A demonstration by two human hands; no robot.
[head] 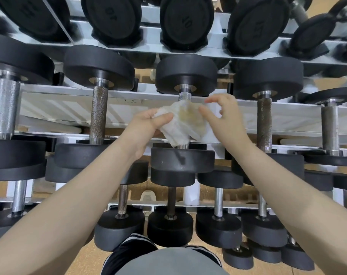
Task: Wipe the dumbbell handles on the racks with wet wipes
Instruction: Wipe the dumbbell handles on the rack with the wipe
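Note:
A white wet wipe (185, 121), stained yellow-brown in the middle, hangs in front of the steel handle (185, 96) of the centre dumbbell on the middle rack. My left hand (147, 126) grips the wipe's left edge between thumb and fingers. My right hand (223, 116) pinches the wipe's right edge, its other fingers curled above. The wipe hides most of the handle; only the knurled top and a short stub at the bottom show. Black round weight heads (185, 74) cap the handle at both ends.
Neighbouring dumbbells stand left (98, 114) and right (264, 124) on the same white rack rail (69, 108). Larger dumbbells fill the upper shelf (186, 22), smaller ones the lower shelf (170, 225). The floor is orange-brown; my grey shirt and striped shorts show at the bottom.

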